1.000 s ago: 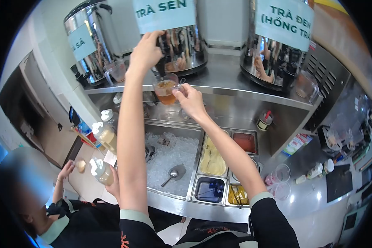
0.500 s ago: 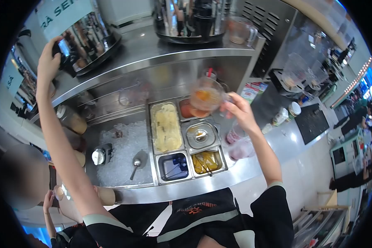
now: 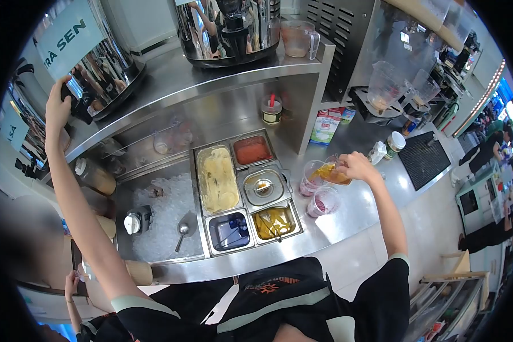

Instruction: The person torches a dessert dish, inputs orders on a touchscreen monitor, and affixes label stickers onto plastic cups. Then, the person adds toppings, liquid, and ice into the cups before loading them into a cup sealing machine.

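My left hand (image 3: 58, 108) is raised at the left, its fingers curled round the black tap (image 3: 78, 107) of a shiny metal drink dispenser (image 3: 101, 74) with a "TRÀ SEN" label. On the right, my right hand (image 3: 359, 167) grips a clear measuring jug (image 3: 337, 174) holding amber liquid; its handle is hidden by my fingers. The jug is tilted toward a clear plastic cup (image 3: 309, 185) with pinkish-purple contents. A second such cup (image 3: 323, 203) stands just in front. Whether liquid is flowing I cannot tell.
An ice bin (image 3: 162, 228) with a scoop (image 3: 182, 229) adjoins several topping pans, one under a metal lid (image 3: 263, 187). Above runs a steel shelf (image 3: 211, 80) bearing another jug (image 3: 297, 40). A carton (image 3: 325, 126) and a black mat (image 3: 424, 159) are rightward. Another person's hand (image 3: 72, 283) shows lower left.
My right hand has carried the jug from over the topping pans rightward and down to the cups, tilting it. My left hand stays at the tap. The view has shifted slightly.
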Demonstrator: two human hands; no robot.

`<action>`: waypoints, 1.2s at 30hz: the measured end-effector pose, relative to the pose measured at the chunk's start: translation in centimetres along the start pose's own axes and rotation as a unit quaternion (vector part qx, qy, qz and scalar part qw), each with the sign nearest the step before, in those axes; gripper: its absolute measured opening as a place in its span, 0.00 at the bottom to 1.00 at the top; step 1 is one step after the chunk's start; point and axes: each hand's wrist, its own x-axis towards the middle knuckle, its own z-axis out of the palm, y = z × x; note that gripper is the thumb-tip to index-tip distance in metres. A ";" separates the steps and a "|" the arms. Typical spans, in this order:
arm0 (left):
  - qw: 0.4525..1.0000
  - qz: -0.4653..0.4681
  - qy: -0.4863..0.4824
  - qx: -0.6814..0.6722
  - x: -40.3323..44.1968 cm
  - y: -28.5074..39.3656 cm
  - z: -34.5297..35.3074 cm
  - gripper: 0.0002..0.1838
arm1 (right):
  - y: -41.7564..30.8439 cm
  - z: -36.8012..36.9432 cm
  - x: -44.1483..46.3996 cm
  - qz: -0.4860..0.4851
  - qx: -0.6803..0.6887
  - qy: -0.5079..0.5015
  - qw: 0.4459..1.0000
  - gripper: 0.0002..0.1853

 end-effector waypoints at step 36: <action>0.974 -0.057 0.209 -0.068 -9.2 6.2 -1.3 0.16 | -46.6 1.2 24.5 -0.231 0.538 0.229 0.778 0.14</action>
